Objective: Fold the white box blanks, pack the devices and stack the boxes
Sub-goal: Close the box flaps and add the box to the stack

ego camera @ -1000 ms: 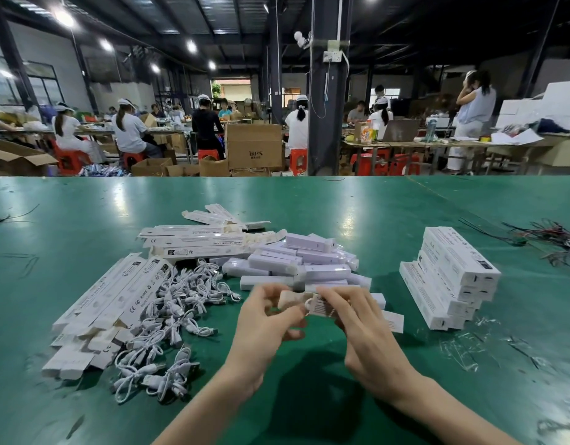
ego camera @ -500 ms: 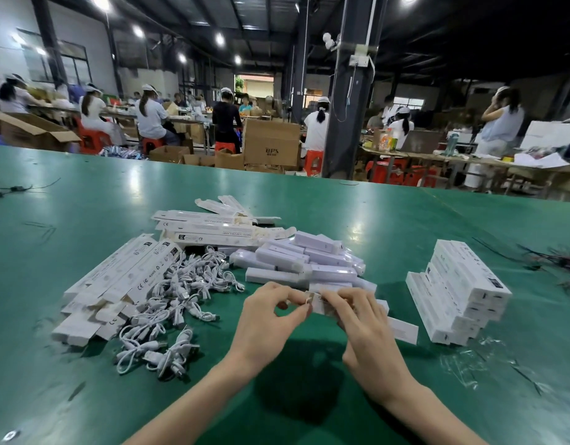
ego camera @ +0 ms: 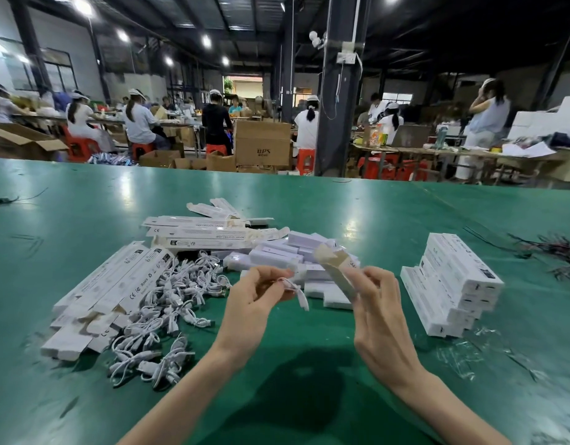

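My right hand grips a long white box, tilted up with its brown open end flaps pointing away to the upper left. My left hand pinches a small white cable that dangles from its fingers, just left of the box. Behind my hands lies a heap of white devices. Flat box blanks lie at the left, with more blanks behind them. A stack of closed white boxes stands at the right.
A tangle of white cables lies on the green table left of my hands. Clear plastic scraps lie in front of the stack. Dark wires sit at the far right. People work at benches beyond the table.
My hands have come apart: the right one has tipped the box's open end upward, and the left one now holds a cable beside it. The camera has tilted upward.
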`<state>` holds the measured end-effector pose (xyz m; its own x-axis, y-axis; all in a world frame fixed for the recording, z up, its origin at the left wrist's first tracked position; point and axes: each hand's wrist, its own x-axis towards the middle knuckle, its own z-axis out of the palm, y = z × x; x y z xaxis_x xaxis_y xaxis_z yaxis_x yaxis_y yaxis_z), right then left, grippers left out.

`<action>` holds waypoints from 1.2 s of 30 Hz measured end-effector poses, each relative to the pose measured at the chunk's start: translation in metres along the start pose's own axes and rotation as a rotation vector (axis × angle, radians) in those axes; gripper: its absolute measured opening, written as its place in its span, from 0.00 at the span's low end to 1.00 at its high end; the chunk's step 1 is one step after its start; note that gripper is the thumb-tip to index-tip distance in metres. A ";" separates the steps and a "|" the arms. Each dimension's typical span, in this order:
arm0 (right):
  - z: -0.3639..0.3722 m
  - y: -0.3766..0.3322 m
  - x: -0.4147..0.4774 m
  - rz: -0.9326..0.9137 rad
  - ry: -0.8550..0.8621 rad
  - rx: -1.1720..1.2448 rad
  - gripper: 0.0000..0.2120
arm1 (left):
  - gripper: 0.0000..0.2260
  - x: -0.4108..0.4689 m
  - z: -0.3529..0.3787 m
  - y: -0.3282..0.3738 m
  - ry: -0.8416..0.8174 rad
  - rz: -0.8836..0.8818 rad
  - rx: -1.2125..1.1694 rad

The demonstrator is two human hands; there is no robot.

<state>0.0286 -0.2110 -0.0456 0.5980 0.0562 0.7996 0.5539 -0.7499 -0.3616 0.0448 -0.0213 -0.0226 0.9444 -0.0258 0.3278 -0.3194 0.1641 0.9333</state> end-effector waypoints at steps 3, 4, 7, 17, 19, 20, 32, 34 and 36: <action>-0.002 -0.006 -0.001 -0.034 -0.084 0.019 0.24 | 0.07 -0.005 0.007 -0.001 -0.081 -0.047 -0.049; -0.003 -0.009 -0.001 -0.017 -0.120 0.051 0.20 | 0.06 -0.007 0.009 -0.002 -0.100 -0.056 -0.062; -0.007 -0.014 -0.002 0.039 -0.238 0.165 0.14 | 0.05 -0.010 0.011 -0.005 -0.137 -0.080 -0.123; -0.016 -0.008 0.009 0.102 -0.363 0.448 0.15 | 0.04 -0.011 0.013 0.000 -0.131 -0.444 -0.535; -0.012 -0.009 0.006 0.085 -0.324 0.402 0.16 | 0.04 -0.014 0.016 -0.001 -0.121 -0.458 -0.530; -0.009 -0.009 0.005 0.063 -0.303 0.370 0.15 | 0.04 -0.016 0.017 -0.002 -0.114 -0.459 -0.530; -0.002 -0.014 -0.002 0.015 0.005 0.311 0.13 | 0.08 -0.024 0.023 0.000 -0.186 -0.266 -0.401; -0.002 -0.016 -0.002 -0.028 0.048 0.278 0.15 | 0.06 -0.023 0.022 0.001 -0.180 -0.265 -0.441; -0.001 -0.019 -0.002 -0.069 0.049 0.265 0.17 | 0.04 -0.023 0.021 0.004 -0.164 -0.252 -0.439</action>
<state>0.0160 -0.1979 -0.0401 0.5285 0.0644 0.8465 0.7283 -0.5468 -0.4131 0.0204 -0.0412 -0.0230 0.9518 -0.2658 0.1530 0.0115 0.5295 0.8482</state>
